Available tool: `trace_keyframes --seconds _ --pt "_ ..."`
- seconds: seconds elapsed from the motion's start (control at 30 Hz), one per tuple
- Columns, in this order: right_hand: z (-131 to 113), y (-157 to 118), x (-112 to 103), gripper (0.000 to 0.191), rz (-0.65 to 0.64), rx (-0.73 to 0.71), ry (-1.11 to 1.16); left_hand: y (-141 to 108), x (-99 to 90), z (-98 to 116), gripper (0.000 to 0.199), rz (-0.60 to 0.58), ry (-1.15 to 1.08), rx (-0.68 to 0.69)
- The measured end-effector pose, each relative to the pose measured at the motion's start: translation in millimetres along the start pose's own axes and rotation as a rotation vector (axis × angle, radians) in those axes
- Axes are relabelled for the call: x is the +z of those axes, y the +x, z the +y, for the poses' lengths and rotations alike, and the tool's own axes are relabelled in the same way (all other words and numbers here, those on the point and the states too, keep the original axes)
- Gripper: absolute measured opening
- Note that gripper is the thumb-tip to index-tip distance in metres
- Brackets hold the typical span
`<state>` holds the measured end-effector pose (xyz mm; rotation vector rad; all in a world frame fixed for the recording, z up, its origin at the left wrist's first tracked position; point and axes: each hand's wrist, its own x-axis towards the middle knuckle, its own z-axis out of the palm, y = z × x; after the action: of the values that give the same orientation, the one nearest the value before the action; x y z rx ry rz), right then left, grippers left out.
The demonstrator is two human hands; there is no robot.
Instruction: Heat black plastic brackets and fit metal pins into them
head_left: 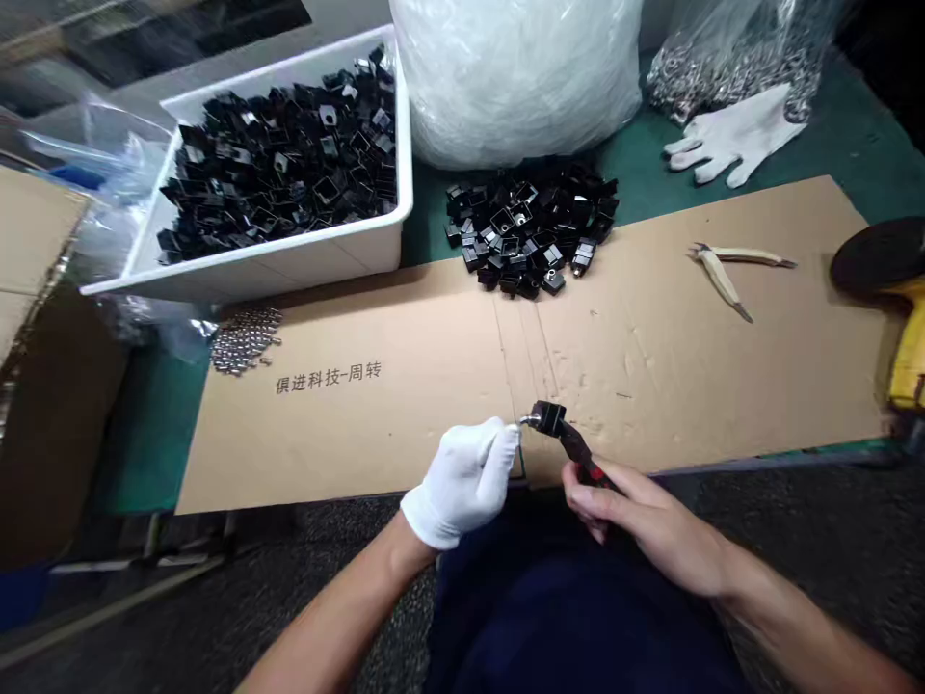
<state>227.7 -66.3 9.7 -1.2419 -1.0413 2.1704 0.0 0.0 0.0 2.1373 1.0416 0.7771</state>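
Note:
My left hand (466,474), in a white glove, pinches a small shiny metal piece (531,420) between thumb and finger. That piece sits against one side of a small black housing (549,418). In my bare right hand (625,501) is a dark hand tool with red on its handle, apparently pliers (576,445). Its far end meets the black housing, though I cannot make out the jaws. Both hands are over the front edge of a cardboard sheet (434,357). Beyond them lies a pile of similar black housings (531,231).
A white bin (289,246) full of black housings stands back left, near a heap of small metal pieces (242,342). Nippers (723,275), a white glove (737,135) and a yellow tool (909,352) lie at right. Plastic bags (520,77) stand at the back.

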Motion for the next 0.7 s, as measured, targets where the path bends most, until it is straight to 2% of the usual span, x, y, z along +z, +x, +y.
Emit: trace_keyframes --seconds 0.2,0.37,0.43,0.57,0.7 --pt "-9 -1 -15 0.035 -0.085 -0.001 -0.105 -7 -4.8 2 0.033 -0.103 -0.027 -0.028" --pt "-8 1 -15 0.034 -0.080 -0.011 -0.104 -9 -7.5 4 0.035 -0.143 -0.055 -0.097" --pt "-2 2 -10 0.032 -0.100 -0.016 0.035 -10 -6.0 6 0.035 -0.155 -0.078 -0.115" --pt "15 3 8 0.023 -0.143 0.037 0.494 -14 3.7 12 0.037 -0.102 -0.147 -0.202" --pt "28 4 25 0.017 -0.119 0.020 0.697 -19 13.8 20 0.041 -0.063 -0.201 -0.316"
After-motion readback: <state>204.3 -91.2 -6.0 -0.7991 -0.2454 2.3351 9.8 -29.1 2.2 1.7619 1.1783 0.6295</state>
